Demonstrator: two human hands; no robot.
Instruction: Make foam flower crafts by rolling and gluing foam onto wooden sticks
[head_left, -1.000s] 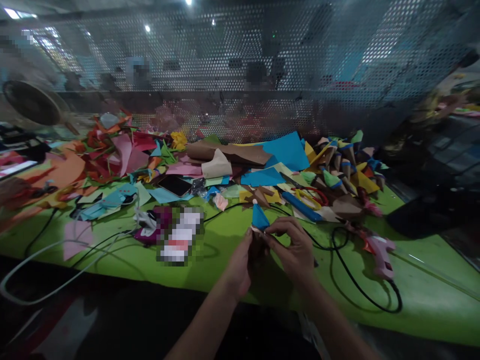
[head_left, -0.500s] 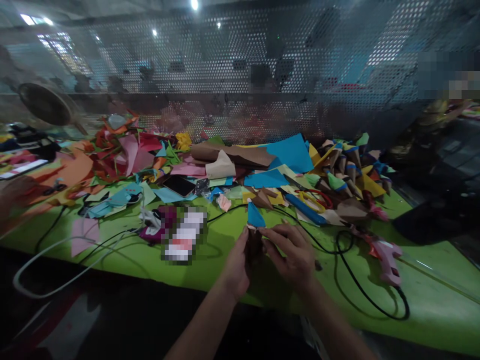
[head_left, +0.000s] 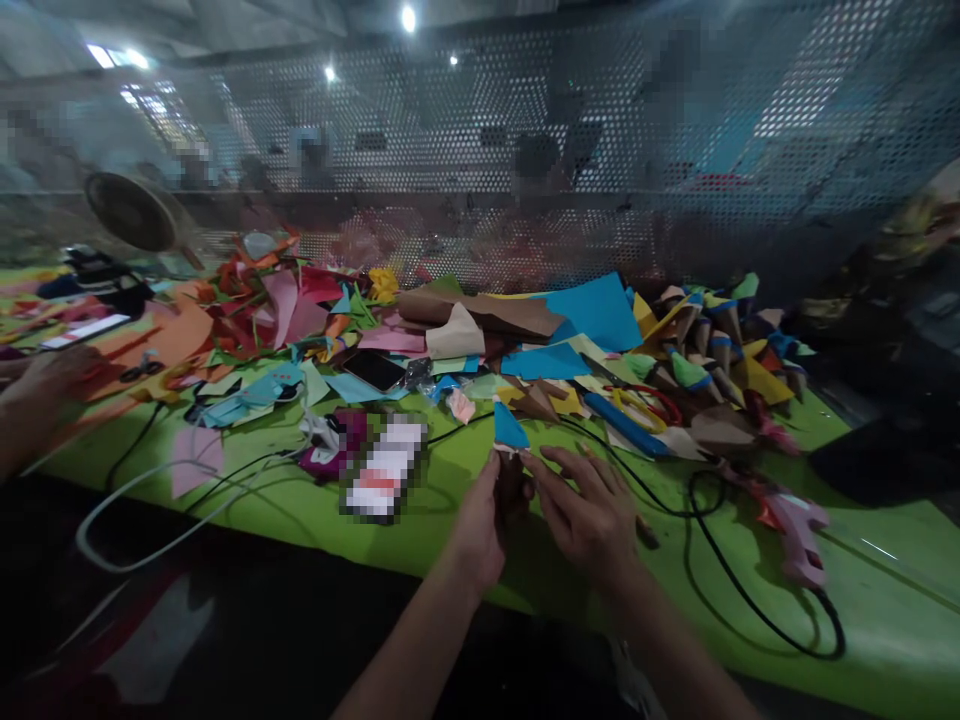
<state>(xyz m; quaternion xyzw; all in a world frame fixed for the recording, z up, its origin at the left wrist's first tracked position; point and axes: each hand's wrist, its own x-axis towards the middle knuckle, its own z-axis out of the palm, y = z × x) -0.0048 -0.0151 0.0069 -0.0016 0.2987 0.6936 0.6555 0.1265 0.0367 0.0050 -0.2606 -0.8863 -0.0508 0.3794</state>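
A small paper cone (head_left: 511,426) with a blue pointed top, a pale band below it and a brown lower part stands upright before me. My left hand (head_left: 478,525) is closed around its brown part from the left. From the right, the fingertips of my right hand (head_left: 589,505) press at the pale band; the fingers are bent and close together. The lower end of the cone is hidden between my hands. A pink glue gun (head_left: 801,535) lies to the right on the green tabletop (head_left: 420,545), its black cord looped beside it.
Similar paper cones (head_left: 701,335) are heaped at the back right. Scissors with yellow and red handles (head_left: 637,408) and a blue cutter (head_left: 624,425) lie nearer. Coloured paper scraps (head_left: 281,305), a blurred-out phone (head_left: 386,468) and white cable fill the left. Another person's hand (head_left: 52,385) shows far left.
The view has shifted slightly, so the table's things sit further right. The other person's hand at the far left shows more clearly. My hands stay at the cone; my right fingers have moved a little.
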